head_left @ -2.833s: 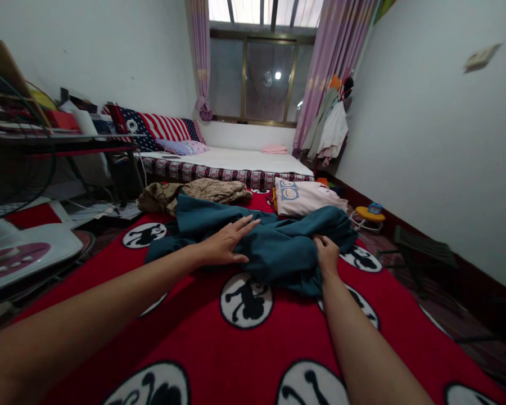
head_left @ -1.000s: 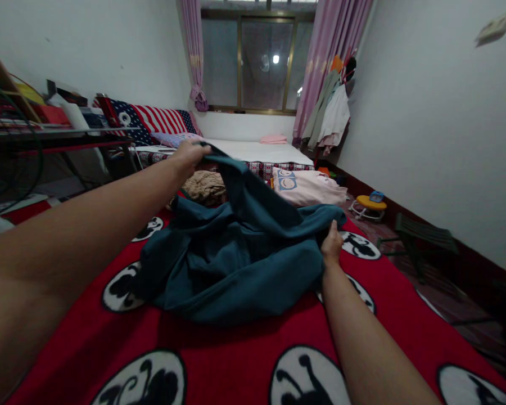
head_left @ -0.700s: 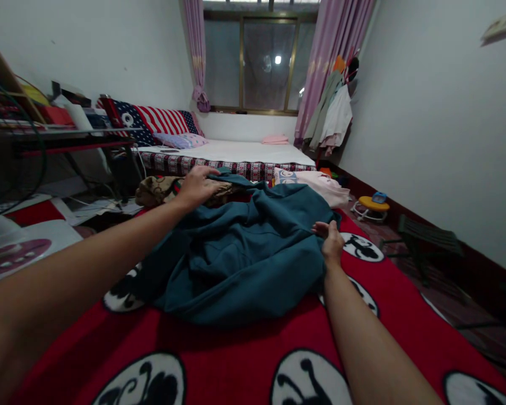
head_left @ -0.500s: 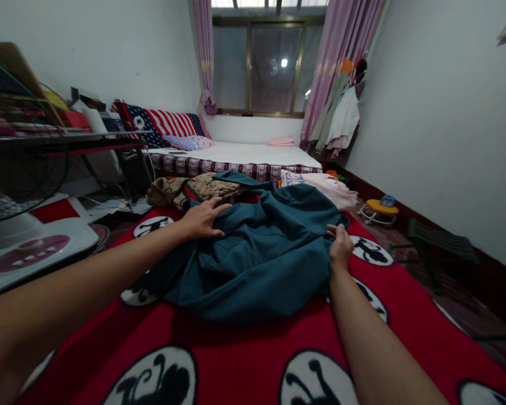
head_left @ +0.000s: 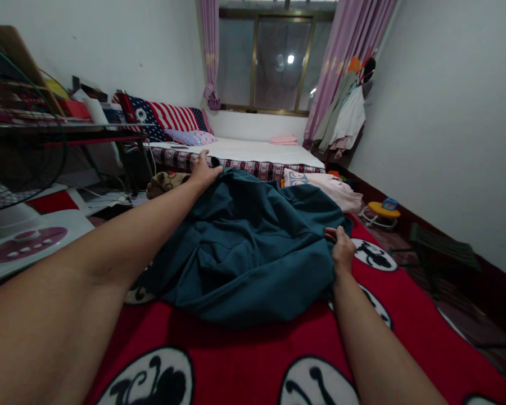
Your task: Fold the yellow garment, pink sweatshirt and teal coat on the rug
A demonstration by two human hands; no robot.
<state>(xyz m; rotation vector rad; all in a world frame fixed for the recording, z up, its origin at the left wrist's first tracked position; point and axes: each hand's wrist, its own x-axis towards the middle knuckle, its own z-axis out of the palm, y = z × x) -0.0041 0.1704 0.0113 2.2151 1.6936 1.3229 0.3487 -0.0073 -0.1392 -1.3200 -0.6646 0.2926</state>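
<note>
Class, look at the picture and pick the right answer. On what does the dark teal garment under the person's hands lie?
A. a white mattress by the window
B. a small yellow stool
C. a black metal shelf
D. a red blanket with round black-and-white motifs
D: the dark teal garment is spread on the red blanket with round black-and-white motifs, with the left hand at its far edge and the right hand at its right edge.

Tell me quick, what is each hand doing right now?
Left hand: closed on the far edge of the teal garment, lifting it.
Right hand: closed on the garment's right edge, low by the red blanket.
</note>
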